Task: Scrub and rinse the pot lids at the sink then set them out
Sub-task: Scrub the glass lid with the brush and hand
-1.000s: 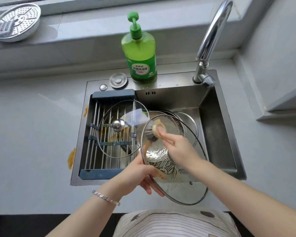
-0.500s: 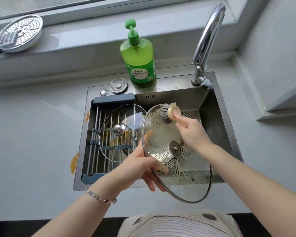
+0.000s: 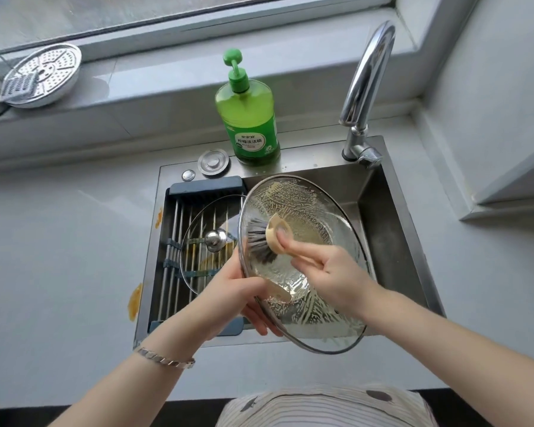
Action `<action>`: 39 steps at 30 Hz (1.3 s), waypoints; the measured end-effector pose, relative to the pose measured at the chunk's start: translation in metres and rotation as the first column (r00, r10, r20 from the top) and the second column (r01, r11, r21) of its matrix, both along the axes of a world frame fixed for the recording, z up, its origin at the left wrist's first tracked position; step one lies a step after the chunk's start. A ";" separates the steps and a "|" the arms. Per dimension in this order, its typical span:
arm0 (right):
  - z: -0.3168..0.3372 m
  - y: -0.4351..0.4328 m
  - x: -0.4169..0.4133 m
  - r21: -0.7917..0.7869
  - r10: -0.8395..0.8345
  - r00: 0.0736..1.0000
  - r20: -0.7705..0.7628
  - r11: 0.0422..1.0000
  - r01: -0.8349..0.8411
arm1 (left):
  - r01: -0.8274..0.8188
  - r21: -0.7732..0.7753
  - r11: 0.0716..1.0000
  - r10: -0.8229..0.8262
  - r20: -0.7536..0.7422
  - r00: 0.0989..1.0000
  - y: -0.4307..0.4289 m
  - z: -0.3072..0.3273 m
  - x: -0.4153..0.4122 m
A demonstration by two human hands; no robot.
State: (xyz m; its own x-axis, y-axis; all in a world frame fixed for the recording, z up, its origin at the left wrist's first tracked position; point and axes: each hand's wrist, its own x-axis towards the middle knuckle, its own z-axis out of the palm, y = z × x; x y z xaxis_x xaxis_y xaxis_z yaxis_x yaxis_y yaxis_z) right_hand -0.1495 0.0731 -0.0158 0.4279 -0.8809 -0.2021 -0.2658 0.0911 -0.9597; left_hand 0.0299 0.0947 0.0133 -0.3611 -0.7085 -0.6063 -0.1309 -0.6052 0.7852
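Observation:
A large glass pot lid (image 3: 315, 211) with a steel rim is tilted over the sink, its inner face streaked with soap. My left hand (image 3: 235, 291) grips its left rim from below. My right hand (image 3: 330, 269) holds a dish brush (image 3: 269, 238) with a cream head and dark bristles, pressed against the lid's left part. A second glass lid (image 3: 204, 241) with a steel knob lies on the drying rack (image 3: 179, 241) in the sink's left half, partly hidden behind the held lid.
The steel sink (image 3: 395, 229) has a tall tap (image 3: 367, 87) at its back right. A green soap bottle (image 3: 247, 115) stands behind the sink. A perforated steamer plate (image 3: 43, 75) lies on the windowsill. Orange stains mark the counter left of the sink.
The brush has swept from the lid's top edge down to its left middle. The lid has tipped up and more soap streaks cover it. The camera has moved closer.

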 end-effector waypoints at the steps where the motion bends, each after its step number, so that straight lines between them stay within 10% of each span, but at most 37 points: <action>1: 0.000 -0.006 -0.004 0.046 -0.007 1.000 -0.003 0.999 0.007 | -0.007 -0.005 1.000 0.007 -0.001 1.000 0.000 0.000 0.000; 39: -0.001 0.019 -0.024 0.189 0.235 0.944 -0.233 0.963 -0.193 | -0.155 0.040 0.987 0.153 0.036 0.987 0.004 0.000 0.014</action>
